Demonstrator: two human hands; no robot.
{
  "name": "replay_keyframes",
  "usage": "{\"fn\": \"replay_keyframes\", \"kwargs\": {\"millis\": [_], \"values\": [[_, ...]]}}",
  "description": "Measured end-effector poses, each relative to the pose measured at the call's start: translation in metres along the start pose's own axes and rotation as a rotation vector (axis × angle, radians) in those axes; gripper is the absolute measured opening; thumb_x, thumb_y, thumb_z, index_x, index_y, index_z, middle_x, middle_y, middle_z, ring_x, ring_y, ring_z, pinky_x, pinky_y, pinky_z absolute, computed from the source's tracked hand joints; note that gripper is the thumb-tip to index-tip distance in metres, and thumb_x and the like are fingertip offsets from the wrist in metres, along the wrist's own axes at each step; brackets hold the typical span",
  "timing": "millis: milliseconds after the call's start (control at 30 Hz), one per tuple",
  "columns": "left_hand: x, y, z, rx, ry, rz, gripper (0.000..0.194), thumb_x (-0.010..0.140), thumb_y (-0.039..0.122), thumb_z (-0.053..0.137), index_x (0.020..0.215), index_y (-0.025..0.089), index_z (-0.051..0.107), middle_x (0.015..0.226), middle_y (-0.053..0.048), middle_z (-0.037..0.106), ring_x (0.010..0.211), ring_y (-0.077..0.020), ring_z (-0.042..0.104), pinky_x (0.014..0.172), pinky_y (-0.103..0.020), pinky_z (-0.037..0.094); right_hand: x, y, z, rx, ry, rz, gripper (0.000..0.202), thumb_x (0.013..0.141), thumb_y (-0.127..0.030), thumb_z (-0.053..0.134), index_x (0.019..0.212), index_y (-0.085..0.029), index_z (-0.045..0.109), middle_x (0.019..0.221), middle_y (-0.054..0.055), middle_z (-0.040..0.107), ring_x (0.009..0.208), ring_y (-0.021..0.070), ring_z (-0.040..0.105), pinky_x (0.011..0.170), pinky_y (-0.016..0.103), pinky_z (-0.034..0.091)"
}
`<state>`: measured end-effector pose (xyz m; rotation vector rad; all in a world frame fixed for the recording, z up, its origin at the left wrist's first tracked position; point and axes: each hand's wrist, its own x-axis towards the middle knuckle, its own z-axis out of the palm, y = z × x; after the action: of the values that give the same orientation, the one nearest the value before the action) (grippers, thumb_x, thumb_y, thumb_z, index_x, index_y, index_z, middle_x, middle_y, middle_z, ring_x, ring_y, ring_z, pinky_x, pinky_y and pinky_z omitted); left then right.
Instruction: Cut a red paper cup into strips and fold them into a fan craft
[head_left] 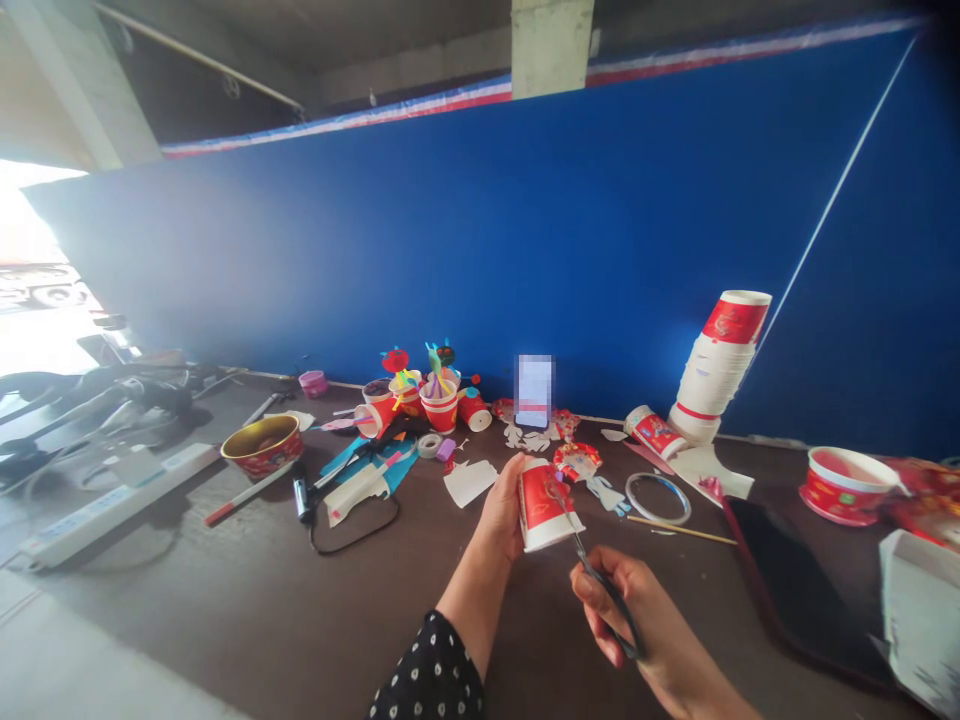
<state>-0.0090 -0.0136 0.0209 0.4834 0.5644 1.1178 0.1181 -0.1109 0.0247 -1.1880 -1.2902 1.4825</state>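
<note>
My left hand (504,510) is wrapped round the side of a red and white paper cup (541,505), which tilts with its wide white rim toward me. In my right hand (626,600) is a pair of scissors (616,605) with dark handles. The scissors' blades lie against the cup's right side; whether they cut into it I cannot tell. Beyond the cup are white paper cutouts (525,437) and a propped-up phone (534,390) with a blurred screen. A white paper piece (471,483) lies left of my left hand.
At the right stand a tall stack of paper cups (716,365) and a red bowl (847,485), near a dark tablet-like slab (795,570). A wire coil (658,498) lies nearer. Leftward are decorated cups (439,408), a glue gun (367,490), a gold-lined bowl (262,445) and a power strip (124,505).
</note>
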Motion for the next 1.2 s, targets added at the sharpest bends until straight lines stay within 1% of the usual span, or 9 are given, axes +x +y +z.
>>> {"fn": "replay_keyframes", "kwargs": {"millis": [167,400,600,733,933,1100,1200], "values": [[-0.0027,-0.0038,0.003,0.035,-0.041,-0.02,0.041,0.082,0.046,0.051,0.082,0.007,0.062,0.068,-0.014,0.067,0.06,-0.0227,0.064,0.065,-0.036,0.051,0.0008,-0.0011,-0.001,0.007,-0.011,-0.044,0.047,0.067,-0.061,0.064,0.071,-0.017,0.048,0.05,-0.007,0.043,0.038,0.0033,0.034,0.038,0.019,0.024],[-0.0038,-0.0041,0.005,0.068,-0.019,-0.023,0.041,0.082,0.046,0.049,0.081,0.007,0.063,0.066,-0.014,0.067,0.059,-0.0229,0.064,0.062,-0.035,0.05,-0.0009,0.0007,-0.0012,0.013,0.002,-0.017,0.046,0.066,-0.06,0.066,0.069,-0.018,0.047,0.047,-0.009,0.039,0.037,0.0025,0.028,0.036,0.019,0.022],[-0.0023,-0.006,0.0038,0.058,-0.032,-0.014,0.042,0.083,0.045,0.049,0.08,0.006,0.062,0.065,-0.015,0.067,0.058,-0.0228,0.064,0.062,-0.035,0.051,0.0002,0.0004,-0.0026,0.022,-0.012,-0.038,0.046,0.068,-0.06,0.064,0.069,-0.017,0.046,0.049,-0.008,0.042,0.037,0.0029,0.032,0.037,0.019,0.022],[-0.0012,-0.0077,0.003,0.066,-0.022,-0.023,0.04,0.083,0.044,0.048,0.082,0.007,0.061,0.066,-0.015,0.067,0.059,-0.0235,0.064,0.062,-0.035,0.051,0.0021,0.0012,-0.0035,0.051,-0.02,-0.035,0.047,0.068,-0.06,0.064,0.071,-0.017,0.047,0.05,-0.007,0.042,0.038,0.003,0.032,0.038,0.02,0.022],[-0.0017,-0.0093,0.0031,0.084,-0.036,-0.011,0.038,0.082,0.044,0.051,0.083,0.007,0.06,0.067,-0.015,0.068,0.058,-0.0227,0.064,0.063,-0.035,0.051,0.0018,0.0009,-0.0036,0.091,-0.009,-0.012,0.047,0.069,-0.061,0.063,0.07,-0.017,0.046,0.051,-0.008,0.042,0.038,0.0022,0.032,0.04,0.02,0.02],[-0.0016,-0.0097,0.0042,0.089,-0.025,0.004,0.037,0.08,0.044,0.054,0.082,0.008,0.06,0.066,-0.014,0.068,0.056,-0.0224,0.063,0.06,-0.035,0.051,0.0023,0.0037,-0.0055,0.076,-0.015,-0.015,0.049,0.067,-0.062,0.063,0.069,-0.017,0.046,0.05,-0.008,0.041,0.038,0.0018,0.03,0.039,0.02,0.019],[-0.0014,-0.0098,0.0045,0.089,-0.037,0.017,0.037,0.079,0.044,0.055,0.08,0.008,0.06,0.065,-0.014,0.067,0.056,-0.0217,0.063,0.06,-0.034,0.051,0.0036,0.0064,-0.0059,0.069,0.004,-0.016,0.049,0.065,-0.063,0.065,0.068,-0.017,0.045,0.05,-0.008,0.04,0.038,0.002,0.029,0.037,0.019,0.02]]}}
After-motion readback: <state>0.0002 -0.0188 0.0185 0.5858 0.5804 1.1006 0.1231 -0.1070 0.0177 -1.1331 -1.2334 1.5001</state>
